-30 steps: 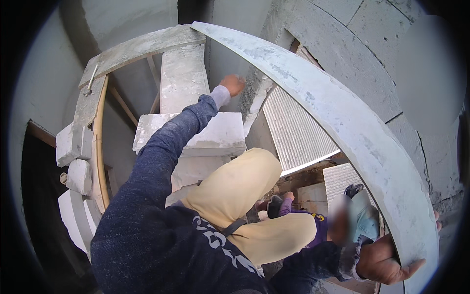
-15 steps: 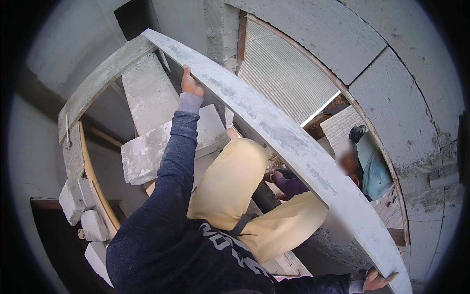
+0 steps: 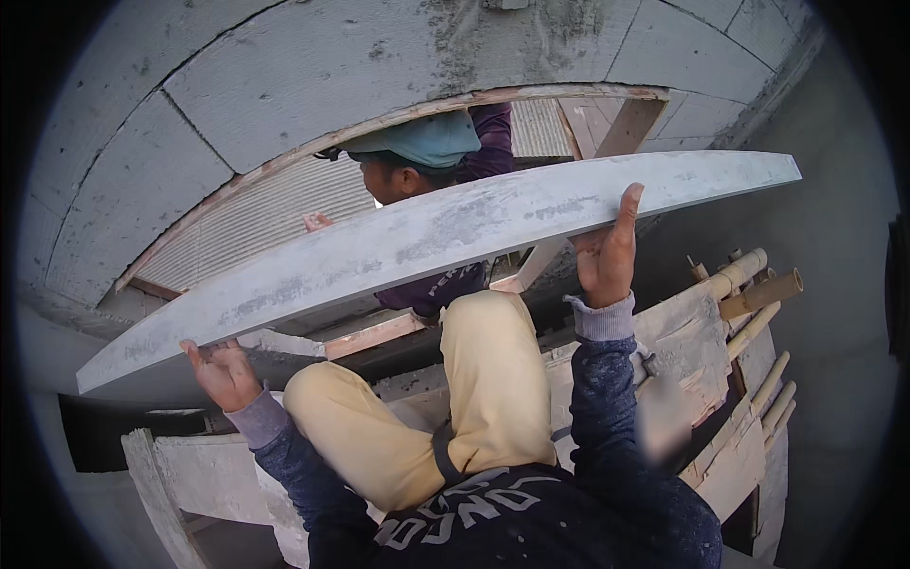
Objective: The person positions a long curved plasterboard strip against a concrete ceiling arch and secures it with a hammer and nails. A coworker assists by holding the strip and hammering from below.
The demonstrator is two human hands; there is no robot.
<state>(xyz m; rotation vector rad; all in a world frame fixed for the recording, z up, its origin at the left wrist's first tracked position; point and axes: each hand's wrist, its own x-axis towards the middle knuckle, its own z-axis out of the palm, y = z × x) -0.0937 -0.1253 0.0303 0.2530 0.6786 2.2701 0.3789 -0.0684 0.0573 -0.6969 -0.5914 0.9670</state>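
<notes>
A long pale-grey board, smeared with darker patches, spans the view from lower left to upper right, crosswise above my knees. My left hand grips its lower edge near the left end, thumb up against the face. Toward the right part, my right hand holds the same edge, thumb up on the face; its other fingers are partly hidden beneath. Behind the board, a person in a teal cap and purple top stands at the wall opening, and that person's hand shows just above the board's upper edge.
A pale block wall surrounds the wood-framed opening, with corrugated sheeting beyond it. To the right lie rough planks and several bamboo poles. A wooden board structure stands at lower left.
The view has turned, and the board, earlier sloping down to the right, now rises slightly to the right. Both hands keep their hold. The other person now appears behind the board's middle.
</notes>
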